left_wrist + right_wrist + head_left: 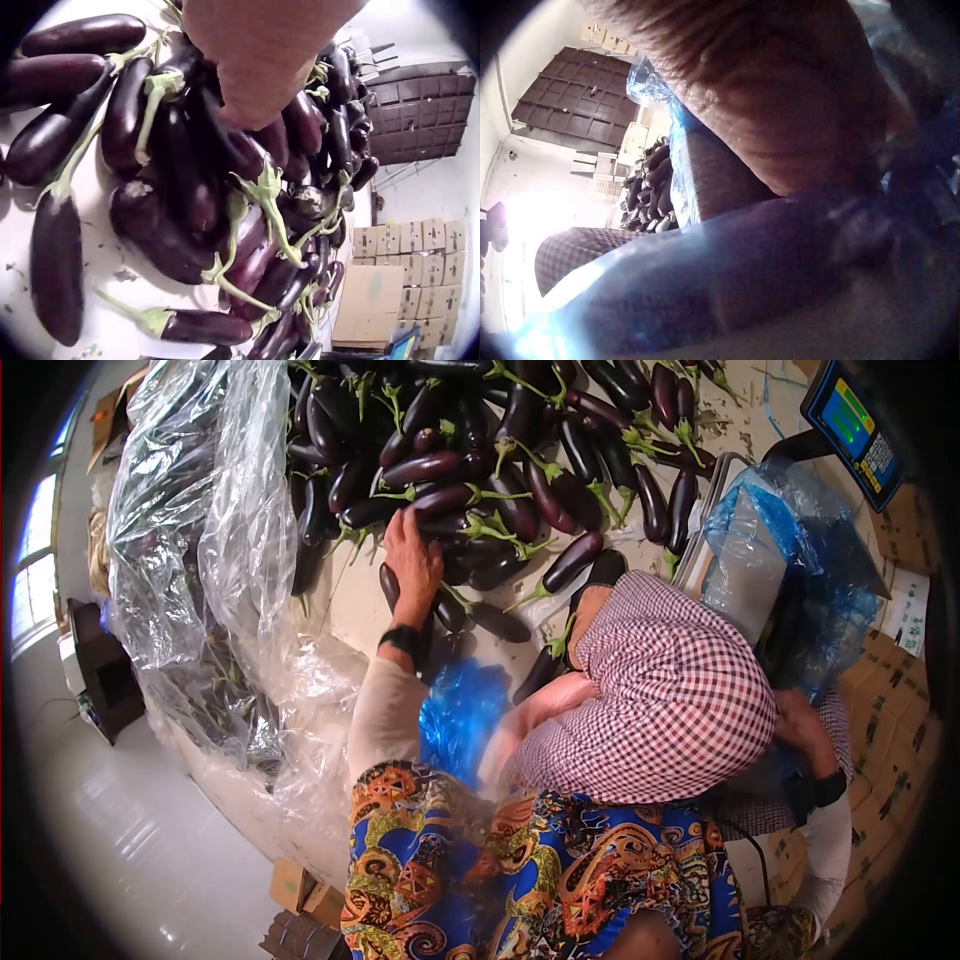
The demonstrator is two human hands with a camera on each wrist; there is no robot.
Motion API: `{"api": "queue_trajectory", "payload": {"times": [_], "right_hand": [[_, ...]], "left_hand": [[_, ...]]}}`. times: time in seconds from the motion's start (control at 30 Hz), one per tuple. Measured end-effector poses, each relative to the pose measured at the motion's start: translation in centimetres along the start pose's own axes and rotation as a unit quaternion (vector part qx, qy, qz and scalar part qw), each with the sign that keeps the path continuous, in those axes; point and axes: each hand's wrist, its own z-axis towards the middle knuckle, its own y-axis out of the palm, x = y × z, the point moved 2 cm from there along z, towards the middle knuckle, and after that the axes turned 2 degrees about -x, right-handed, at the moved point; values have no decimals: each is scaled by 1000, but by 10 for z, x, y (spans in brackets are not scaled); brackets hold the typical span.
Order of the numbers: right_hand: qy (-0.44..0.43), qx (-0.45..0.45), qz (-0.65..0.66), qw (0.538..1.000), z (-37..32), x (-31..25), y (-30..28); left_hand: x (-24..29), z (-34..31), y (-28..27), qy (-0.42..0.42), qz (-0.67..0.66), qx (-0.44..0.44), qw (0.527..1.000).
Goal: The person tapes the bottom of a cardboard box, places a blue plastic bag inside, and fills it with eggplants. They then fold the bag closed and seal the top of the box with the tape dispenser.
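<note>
Dark purple eggplants [520, 405] with green stems lie heaped at the far side of the pale surface. My left hand [413, 560] reaches to the near edge of this pile, fingers extended and fingertips at the eggplants. In the left wrist view, the hand [259, 60] covers part of an eggplant [225, 139]. At the right, beside a blue plastic bag [790, 550] standing by the scale, is my right hand [803, 728]. The right wrist view shows that hand [780, 90] close up against blue plastic [705, 277], its fingers hidden.
A scale display [850, 425] stands at the far right. Clear plastic [240, 490] covers more eggplants on the left. Checkered cloth [670, 690] over a bent leg lies between my arms. More blue plastic [460, 715] lies near my left forearm. Printed cardboard [890, 710] is at right.
</note>
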Motion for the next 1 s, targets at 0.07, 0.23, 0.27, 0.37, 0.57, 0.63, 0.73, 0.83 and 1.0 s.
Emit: {"api": "queue_trajectory", "payload": {"times": [0.07,0.23,0.27,0.37,0.57,0.63,0.73,0.83,1.0], "right_hand": [[16,-4,19,1000,-2,-2,-2],[1,-23,48,999,2,15,8],[-3,-16,47,999,2,28,14],[0,-16,30,999,7,31,11],[17,30,31,999,-1,23,11],[35,17,48,998,0,23,11],[30,25,53,998,1,1,-1],[25,46,104,993,-5,-18,-12],[49,60,127,989,-8,-30,-20]], "left_hand": [[9,25,-3,19,35,-18,999],[11,42,-16,55,65,-197,977],[14,35,-19,78,27,-202,976],[14,3,-2,69,-99,-253,960],[51,-45,-16,167,-144,-363,905],[52,-28,-31,53,-215,-363,905],[15,-2,-32,-68,-206,-106,970],[-61,29,-29,-16,82,88,993],[-116,50,-27,-175,184,-127,959]]}}
